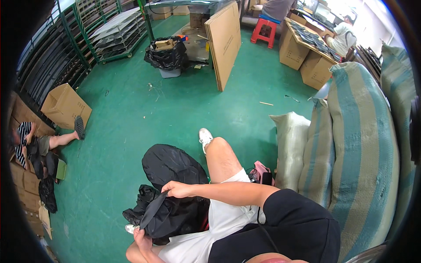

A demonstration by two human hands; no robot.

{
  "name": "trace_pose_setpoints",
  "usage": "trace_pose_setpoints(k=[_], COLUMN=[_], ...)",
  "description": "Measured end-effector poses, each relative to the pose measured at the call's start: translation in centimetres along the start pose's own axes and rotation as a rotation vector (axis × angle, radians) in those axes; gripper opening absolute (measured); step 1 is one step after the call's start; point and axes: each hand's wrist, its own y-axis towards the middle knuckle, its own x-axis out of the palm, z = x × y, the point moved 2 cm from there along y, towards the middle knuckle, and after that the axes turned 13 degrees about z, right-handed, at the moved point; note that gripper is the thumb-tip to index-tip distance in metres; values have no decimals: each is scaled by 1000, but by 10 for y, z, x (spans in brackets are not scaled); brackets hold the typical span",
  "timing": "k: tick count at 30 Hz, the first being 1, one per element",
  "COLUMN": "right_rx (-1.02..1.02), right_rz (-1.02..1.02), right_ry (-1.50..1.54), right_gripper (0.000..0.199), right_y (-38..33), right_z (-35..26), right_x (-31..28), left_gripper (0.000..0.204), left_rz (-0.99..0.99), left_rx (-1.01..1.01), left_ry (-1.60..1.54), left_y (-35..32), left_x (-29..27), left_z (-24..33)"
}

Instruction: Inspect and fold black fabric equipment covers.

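Between my hands stretches a dark, flat, limp piece [152,213], its exact kind unclear. My right hand [177,189] is closed on its upper end in a pinch. At its lower end my left hand [142,239] grips the edge, with the fingers partly hidden. Beneath and behind it, a large black plastic bag [172,163] bulges between my legs. The bag's crumpled folds [138,208] spread to the left of the piece. What lies inside the bag is hidden.
Striped woven sacks [362,153] and a pale sack [290,149] crowd my right, near a pink bag [262,170]. At left, a person sits by a cardboard box [68,105]. Ahead stand flat cardboard sheets [224,46], a lined bin [166,55] and a red stool [265,31].
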Motion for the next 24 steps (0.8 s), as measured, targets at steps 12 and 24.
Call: trace_pose_setpoints(k=[12,24], right_rx=[309,538], right_rz=[-247,-294], right_ry=[602,724], right_gripper=[30,34], right_y=[-21,-20], right_z=[-25,-18], right_x=[15,-23], left_gripper=[27,52], left_rz=[105,-141], left_rx=[24,-184], left_ry=[251,-492], left_y=[-17,3], left_x=[44,52], left_z=[-8,-13])
